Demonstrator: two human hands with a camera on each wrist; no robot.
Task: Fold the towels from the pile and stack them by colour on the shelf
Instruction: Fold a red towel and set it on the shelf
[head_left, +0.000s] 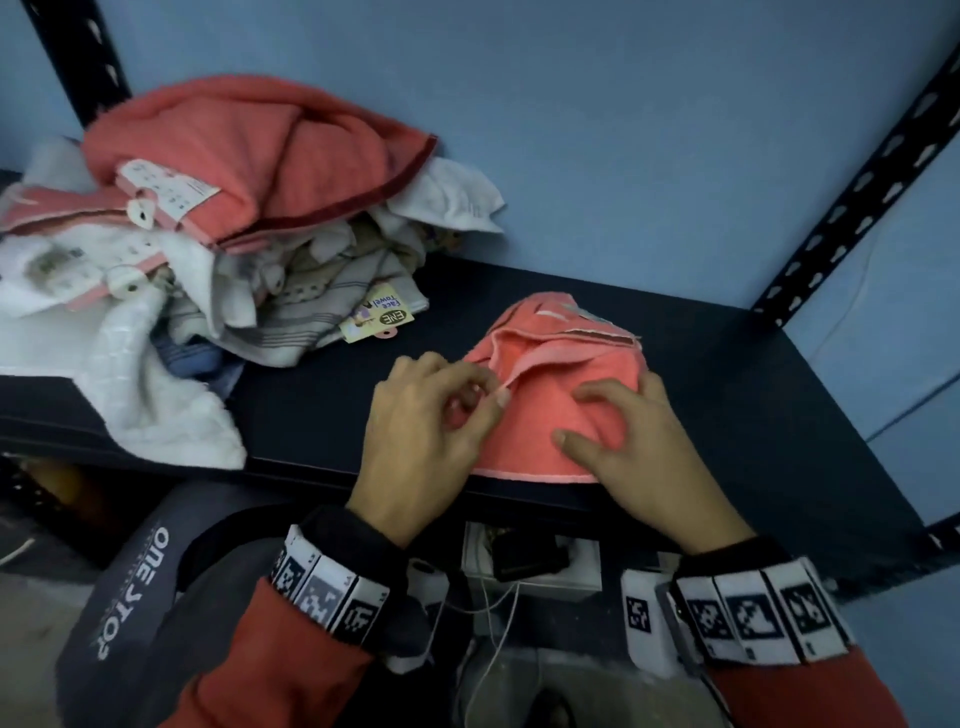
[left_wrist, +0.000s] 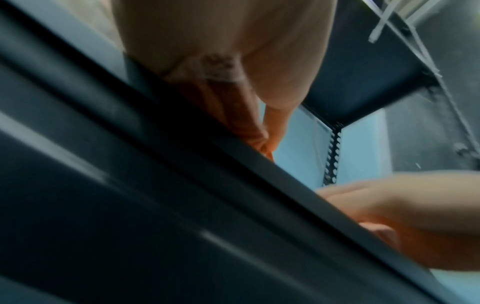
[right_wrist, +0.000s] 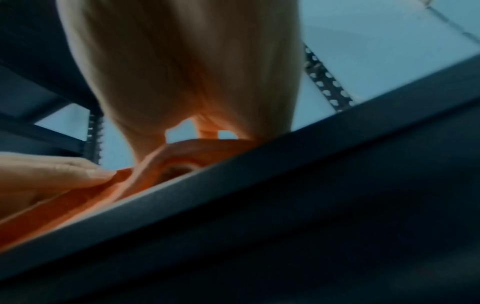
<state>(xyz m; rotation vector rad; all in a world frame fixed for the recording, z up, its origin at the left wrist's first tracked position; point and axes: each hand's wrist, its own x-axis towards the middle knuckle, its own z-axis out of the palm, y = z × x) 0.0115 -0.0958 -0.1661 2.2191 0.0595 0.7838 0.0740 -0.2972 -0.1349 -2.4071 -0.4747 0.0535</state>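
Under both hands' fingers (head_left: 597, 395), coral towel (head_left: 571, 364)

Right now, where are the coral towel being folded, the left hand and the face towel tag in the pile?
coral towel (head_left: 597, 374), head view, flat top between the hands.
left hand (head_left: 431, 415), head view, back of the hand.
face towel tag (head_left: 378, 317), head view, middle of the yellow card.

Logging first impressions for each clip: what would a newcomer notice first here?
Two hands working a coral towel at the dark shelf's front edge: the left hand pinches a hem, and the right hand presses the cloth flat. Behind, at the left, sits a heaped pile of coral, white and striped towels.
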